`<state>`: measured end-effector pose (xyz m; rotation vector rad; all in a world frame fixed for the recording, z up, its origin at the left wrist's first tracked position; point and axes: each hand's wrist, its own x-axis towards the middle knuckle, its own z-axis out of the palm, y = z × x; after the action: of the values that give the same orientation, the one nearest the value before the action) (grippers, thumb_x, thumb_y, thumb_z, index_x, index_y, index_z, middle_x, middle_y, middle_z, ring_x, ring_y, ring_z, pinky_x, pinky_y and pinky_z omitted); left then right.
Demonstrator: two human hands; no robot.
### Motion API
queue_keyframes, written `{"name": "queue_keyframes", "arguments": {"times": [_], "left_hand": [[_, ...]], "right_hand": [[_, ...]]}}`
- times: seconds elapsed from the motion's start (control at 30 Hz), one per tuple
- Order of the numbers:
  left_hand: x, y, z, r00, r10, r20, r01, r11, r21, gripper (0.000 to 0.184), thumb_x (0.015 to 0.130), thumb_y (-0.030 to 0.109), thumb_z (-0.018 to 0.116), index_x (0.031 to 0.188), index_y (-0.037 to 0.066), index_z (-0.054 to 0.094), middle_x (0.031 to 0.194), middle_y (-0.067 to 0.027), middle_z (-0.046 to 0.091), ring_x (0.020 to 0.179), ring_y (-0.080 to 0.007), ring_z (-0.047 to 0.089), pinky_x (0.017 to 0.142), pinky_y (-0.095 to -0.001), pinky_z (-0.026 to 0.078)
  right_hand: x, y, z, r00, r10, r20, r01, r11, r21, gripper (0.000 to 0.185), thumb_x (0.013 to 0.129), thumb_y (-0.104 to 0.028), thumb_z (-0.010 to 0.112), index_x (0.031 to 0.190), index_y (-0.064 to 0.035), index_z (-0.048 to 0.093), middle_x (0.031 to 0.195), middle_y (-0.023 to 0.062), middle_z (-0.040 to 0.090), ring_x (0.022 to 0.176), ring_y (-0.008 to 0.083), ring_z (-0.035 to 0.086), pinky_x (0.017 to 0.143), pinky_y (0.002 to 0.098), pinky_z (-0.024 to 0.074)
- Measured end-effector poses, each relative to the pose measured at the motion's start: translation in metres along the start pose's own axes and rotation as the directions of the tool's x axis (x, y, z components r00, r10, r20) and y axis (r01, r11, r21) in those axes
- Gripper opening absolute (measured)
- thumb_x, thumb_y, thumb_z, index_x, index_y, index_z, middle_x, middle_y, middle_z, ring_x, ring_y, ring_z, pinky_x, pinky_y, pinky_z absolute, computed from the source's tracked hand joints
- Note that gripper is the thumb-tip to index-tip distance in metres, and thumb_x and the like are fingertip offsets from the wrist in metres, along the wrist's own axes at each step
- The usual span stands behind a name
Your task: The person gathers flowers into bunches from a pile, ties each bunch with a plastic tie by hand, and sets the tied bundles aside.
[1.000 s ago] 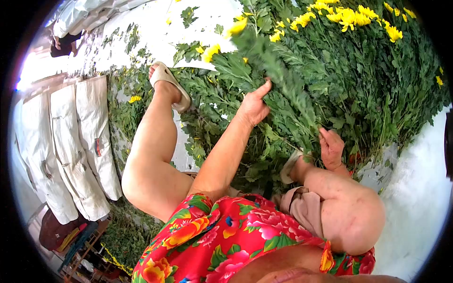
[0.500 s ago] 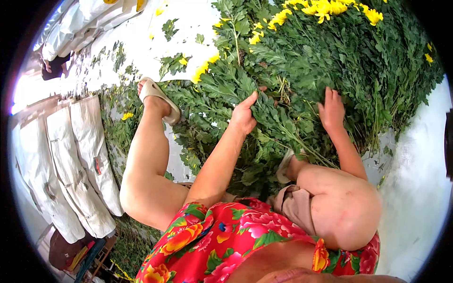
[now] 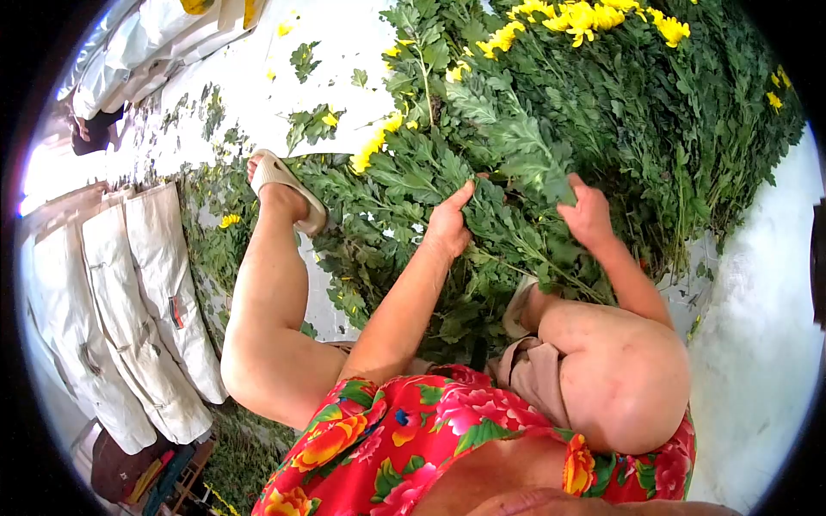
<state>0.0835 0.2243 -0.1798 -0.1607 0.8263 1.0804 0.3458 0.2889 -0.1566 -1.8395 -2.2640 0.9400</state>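
Flower pile (image 3: 654,129) ahead, right; bundles (image 3: 168,284) left; sandal (image 3: 280,176) between.

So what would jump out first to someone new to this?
Probably the red floral shirt at bottom centre. Next, yellow chrysanthemum blooms toward the top right, above massed green leaves. Mid-view, the left hand grips a chrysanthemum bunch and the right hand a leafy sprig.
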Motion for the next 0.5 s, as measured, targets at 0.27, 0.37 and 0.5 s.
{"name": "queue_keyframes", "arguments": {"times": [0.27,0.37,0.5], "left_hand": [[0.000,0.001,-0.002,0.992,-0.070,-0.106,0.066,0.997,-0.034,0.035,0.101,0.025,0.052,0.129,0.006,0.059,0.125,-0.0126,0.064,0.111,-0.0293,0.063,0.100,-0.0463,0.049],[0.001,-0.003,-0.004,0.987,-0.062,-0.149,0.057,0.998,-0.041,0.034,0.101,0.024,0.053,0.129,0.005,0.059,0.124,-0.0129,0.064,0.110,-0.0293,0.063,0.101,-0.0462,0.049],[0.006,-0.003,-0.010,0.988,-0.082,-0.134,0.080,0.997,-0.019,0.036,0.101,0.023,0.052,0.131,0.003,0.056,0.128,-0.0140,0.062,0.117,-0.0302,0.060,0.105,-0.0465,0.045]], "right_hand": [[-0.030,0.045,0.034,0.997,0.019,0.078,-0.022,0.999,0.036,0.066,0.082,-0.022,0.074,0.139,-0.0007,0.047,0.105,0.0204,0.068,0.087,0.0391,0.066,0.075,0.0453,0.0508],[-0.014,0.015,0.030,0.969,0.181,0.171,-0.184,0.983,0.003,0.070,0.086,-0.023,0.070,0.143,0.0018,0.040,0.104,0.0220,0.068,0.091,0.0386,0.066,0.078,0.0452,0.0504],[-0.005,0.021,0.036,0.996,-0.004,0.085,-0.038,0.874,0.484,0.053,0.088,-0.023,0.067,0.131,0.0050,0.054,0.101,0.0191,0.070,0.087,0.0249,0.065,0.080,0.0378,0.0500]]}}
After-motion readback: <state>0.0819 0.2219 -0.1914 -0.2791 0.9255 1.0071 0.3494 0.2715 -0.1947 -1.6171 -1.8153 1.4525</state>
